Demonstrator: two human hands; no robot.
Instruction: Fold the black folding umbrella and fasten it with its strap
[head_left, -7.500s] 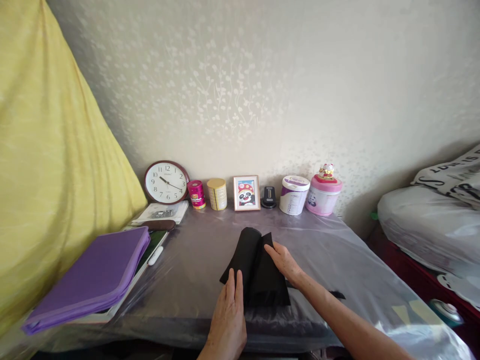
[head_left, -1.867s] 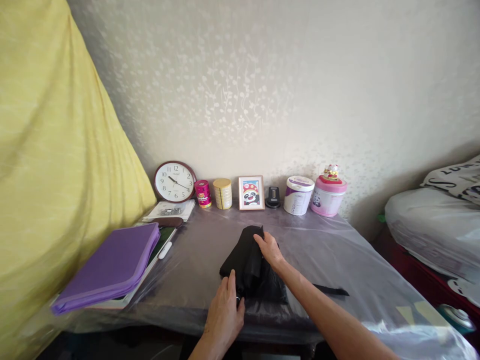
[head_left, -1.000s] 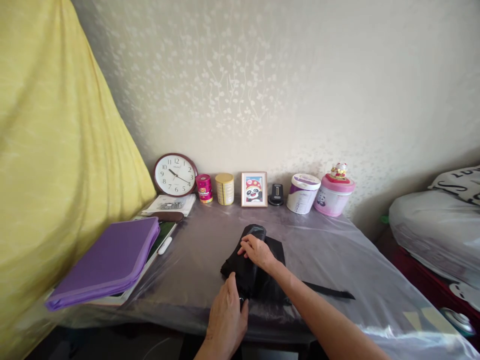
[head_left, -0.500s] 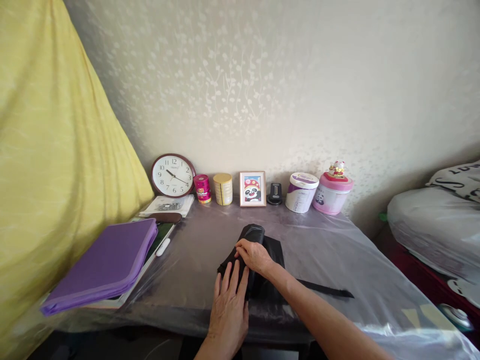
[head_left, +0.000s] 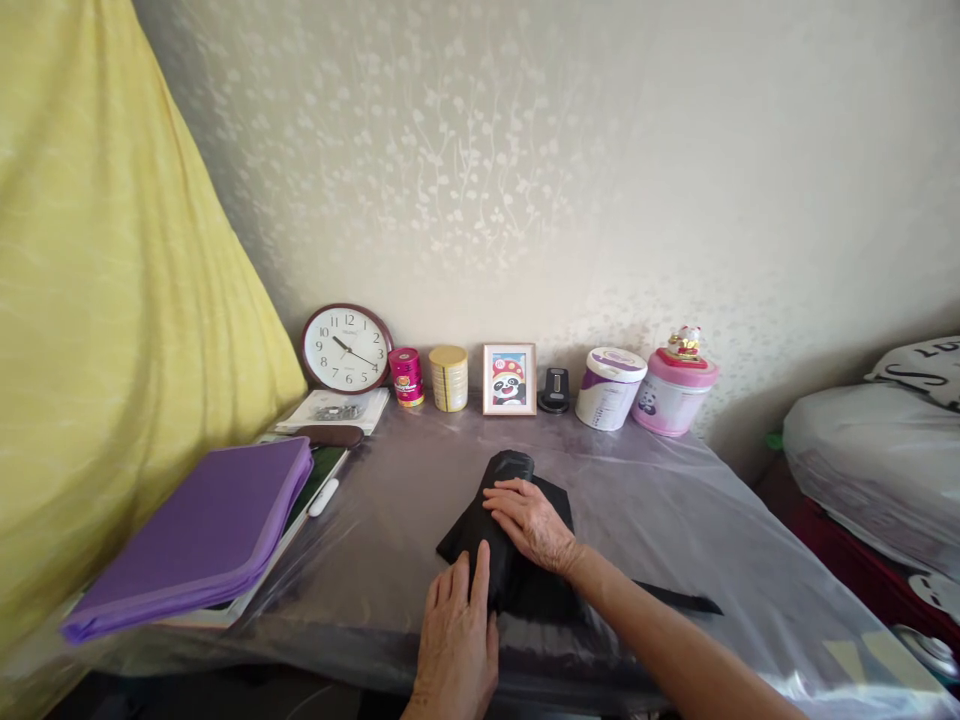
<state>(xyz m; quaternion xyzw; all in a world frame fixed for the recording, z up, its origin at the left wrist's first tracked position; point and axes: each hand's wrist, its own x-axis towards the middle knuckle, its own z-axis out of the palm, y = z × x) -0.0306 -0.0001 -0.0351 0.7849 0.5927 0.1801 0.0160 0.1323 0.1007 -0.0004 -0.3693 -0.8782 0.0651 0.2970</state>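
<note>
A black fabric bundle [head_left: 504, 466], folded into a long, partly shiny roll, lies in front of me; its exact kind I cannot make out. Loose black cloth spreads out from both sides of the roll, and a black strap [head_left: 679, 598] trails to the right, partly behind my forearm. My right hand [head_left: 532, 522] rests on top of the roll with its fingers laid out flat. At the near left side my left hand [head_left: 457, 620] is open, its fingers stretched forward against the edge of the bundle.
The table has a clear plastic cover [head_left: 375, 540]. On the left lie a purple folder [head_left: 202, 530] and a white pen-like item [head_left: 323, 497]. Along the wall stand a clock [head_left: 347, 348], a picture frame [head_left: 510, 380] and several tubs, among them a pink tub [head_left: 673, 395].
My right hand has gone from curled fingers to lying flat on the roll, slightly farther right. My left hand has slid a little nearer to me, its fingers closer together.
</note>
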